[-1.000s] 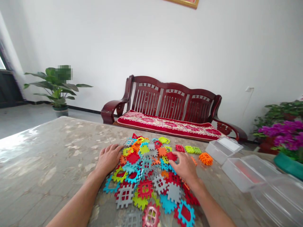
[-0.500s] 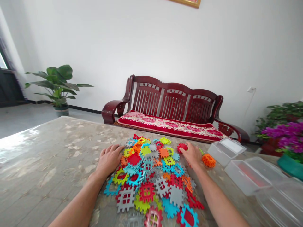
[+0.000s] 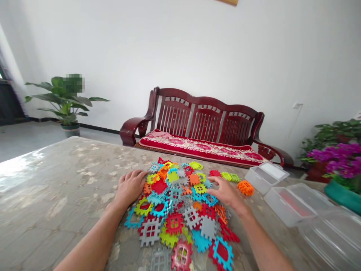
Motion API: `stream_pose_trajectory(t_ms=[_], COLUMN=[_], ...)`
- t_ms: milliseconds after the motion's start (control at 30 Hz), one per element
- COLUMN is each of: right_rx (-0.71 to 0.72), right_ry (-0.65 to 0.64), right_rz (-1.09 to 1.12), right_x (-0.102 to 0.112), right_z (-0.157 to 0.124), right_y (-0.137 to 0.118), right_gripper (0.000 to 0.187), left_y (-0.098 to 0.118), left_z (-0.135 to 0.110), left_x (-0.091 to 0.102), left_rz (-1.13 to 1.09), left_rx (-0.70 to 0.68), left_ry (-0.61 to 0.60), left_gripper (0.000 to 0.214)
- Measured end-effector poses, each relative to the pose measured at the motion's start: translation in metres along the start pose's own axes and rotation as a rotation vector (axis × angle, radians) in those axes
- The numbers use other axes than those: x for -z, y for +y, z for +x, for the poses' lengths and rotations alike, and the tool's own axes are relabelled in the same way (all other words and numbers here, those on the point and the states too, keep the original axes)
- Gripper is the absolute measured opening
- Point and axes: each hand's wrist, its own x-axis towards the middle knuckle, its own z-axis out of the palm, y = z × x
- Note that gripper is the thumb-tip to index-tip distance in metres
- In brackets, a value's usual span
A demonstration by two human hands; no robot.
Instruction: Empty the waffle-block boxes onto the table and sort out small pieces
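A heap of flat toothed plastic tiles [image 3: 180, 205] in red, blue, grey, lime and orange is spread over the table [image 3: 56, 195]. My left hand [image 3: 130, 187] lies flat and open on the heap's left edge. My right hand [image 3: 227, 192] hovers over the right side of the heap with its fingers spread, holding nothing. Just past that hand, set apart from the heap, lie a red tile [image 3: 214, 173], lime tiles [image 3: 229, 176] and an orange stack [image 3: 245, 187].
Clear plastic boxes [image 3: 290, 205] stand along the table's right side, one small open box [image 3: 263, 177] nearest the tiles. Beyond the table is a dark red wooden bench [image 3: 203, 130]. Potted plants [image 3: 66, 99] and purple flowers [image 3: 341, 158] flank it.
My right hand carried a red tile to the far right of the heap, left it beside the lime tiles, and came back toward the heap empty. The left hand stayed put.
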Motion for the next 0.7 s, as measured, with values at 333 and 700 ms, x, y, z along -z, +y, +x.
stream_pose_trajectory(t_ms=[333,700], right_rx=[0.081,0.055], right_ry=[-0.056,0.066], right_rz=[-0.180,-0.255], right_x=[-0.023,-0.030], right_z=[0.034,0.042], right_y=[-0.042,-0.055], right_gripper=[0.058,0.023], left_y=[0.003,0.003], left_z=[-0.002,-0.002], left_x=[0.005,0.006], left_rz=[-0.017,-0.030], left_rx=[0.003,0.020], left_ry=[-0.003,-0.001], left_gripper=[0.044,0.043])
